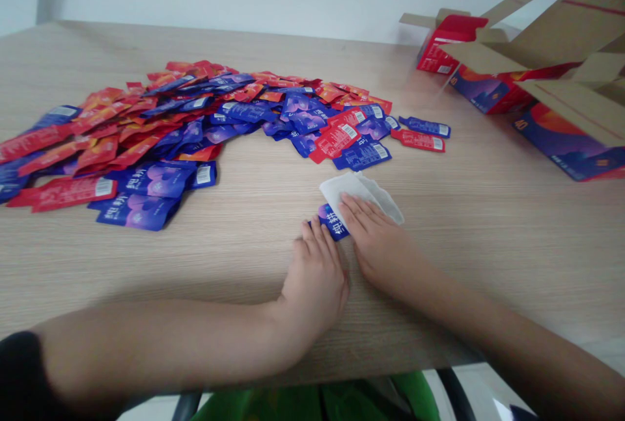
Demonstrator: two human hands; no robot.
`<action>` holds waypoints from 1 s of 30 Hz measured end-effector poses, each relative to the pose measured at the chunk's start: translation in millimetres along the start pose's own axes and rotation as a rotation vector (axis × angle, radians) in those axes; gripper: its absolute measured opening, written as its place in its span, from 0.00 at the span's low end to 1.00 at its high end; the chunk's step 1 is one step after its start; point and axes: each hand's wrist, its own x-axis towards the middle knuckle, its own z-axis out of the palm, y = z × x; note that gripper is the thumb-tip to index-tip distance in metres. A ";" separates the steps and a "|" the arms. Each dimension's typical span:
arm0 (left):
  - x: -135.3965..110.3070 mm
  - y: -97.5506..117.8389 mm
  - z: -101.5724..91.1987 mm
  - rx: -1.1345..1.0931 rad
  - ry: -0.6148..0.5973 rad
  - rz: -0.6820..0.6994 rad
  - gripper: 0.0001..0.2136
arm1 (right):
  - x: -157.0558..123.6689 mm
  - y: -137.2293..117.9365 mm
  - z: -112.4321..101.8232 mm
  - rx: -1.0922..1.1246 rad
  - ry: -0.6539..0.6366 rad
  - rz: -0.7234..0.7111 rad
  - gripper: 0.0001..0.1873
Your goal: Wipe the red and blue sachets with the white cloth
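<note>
Two open grips lying flat on the worktop (488,258), close together, with no fingers closed around anything. Left grip (315,281) with fingers a little apart, its fingertips (310,233) touching the lower edge of one small blue sachet (333,222). Right grip (375,243) pressed palm-down on one soft white pouch (356,188), fingers spread over it, and this pouch partly covering the blue sachet, so the sachet lying just between both grips, under the white edge. Beyond the grips, a wide heap of many red and blue sachets (195,125) spread across the worktop, well apart from both hands, with some loose sachets at its right end. At far right, one opened cardboard carton (576,30) with flaps up, together with purple-and-red printed boxes (566,141) and one red box (449,43). Below the worktop edge, something green (317,401), too blurred for telling what.
</note>
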 end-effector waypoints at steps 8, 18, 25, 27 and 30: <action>-1.7 -1.1 1.6 -0.051 0.015 -0.008 0.31 | 0.2 3.1 -1.3 -0.017 -0.023 0.056 0.32; -2.6 -0.2 7.7 -0.039 0.080 -0.028 0.27 | 3.6 -7.0 7.2 -0.033 0.033 0.024 0.29; -2.6 -1.1 7.5 -0.018 0.049 -0.062 0.26 | -2.5 -5.6 5.3 0.043 0.031 0.026 0.30; -1.7 -0.4 7.6 0.001 0.077 -0.050 0.28 | -2.6 5.0 4.6 -0.002 0.035 0.166 0.31; -1.5 0.2 7.2 0.031 0.089 -0.038 0.29 | -1.1 1.3 8.2 -0.046 0.065 0.209 0.29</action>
